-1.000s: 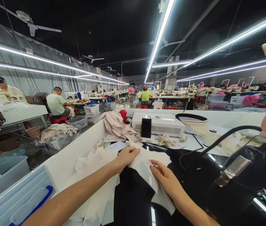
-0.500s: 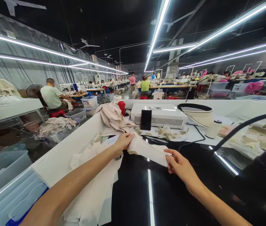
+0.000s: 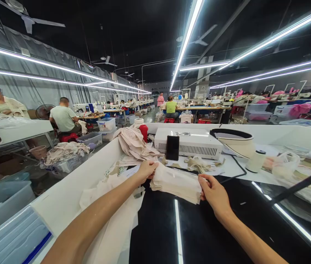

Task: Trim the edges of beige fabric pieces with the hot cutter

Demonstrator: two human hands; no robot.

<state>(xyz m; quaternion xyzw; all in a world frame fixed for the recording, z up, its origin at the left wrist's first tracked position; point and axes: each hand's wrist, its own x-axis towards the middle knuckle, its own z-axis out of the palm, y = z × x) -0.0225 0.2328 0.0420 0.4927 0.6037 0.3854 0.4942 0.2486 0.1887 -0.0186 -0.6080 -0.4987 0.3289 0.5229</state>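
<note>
A stack of thin off-white fabric pieces (image 3: 176,183) lies across the black glossy tabletop (image 3: 160,227). My left hand (image 3: 147,171) pinches the stack's left end, and my right hand (image 3: 211,190) pinches its right end, thumb and fingers closed on the edge. Uneven layers show along the near side of the stack. Beneath my left forearm, more pale cloth pieces (image 3: 111,227) spread over the left side of the table. Just beyond my left hand rises a heap of beige cut fabric (image 3: 133,145).
Behind the stack, a black phone (image 3: 172,147) leans on a white vented box (image 3: 193,141). A red thread cone (image 3: 143,132), fabric scraps (image 3: 199,164), a sun visor (image 3: 234,139) and a cream bottle (image 3: 256,161) stand around it. A black hose (image 3: 300,186) arches in from the right.
The fabric stack now lies flatter and more turned toward me, its layered near edge showing. My right hand has shifted slightly right and nearer. The camera view has tilted up a little.
</note>
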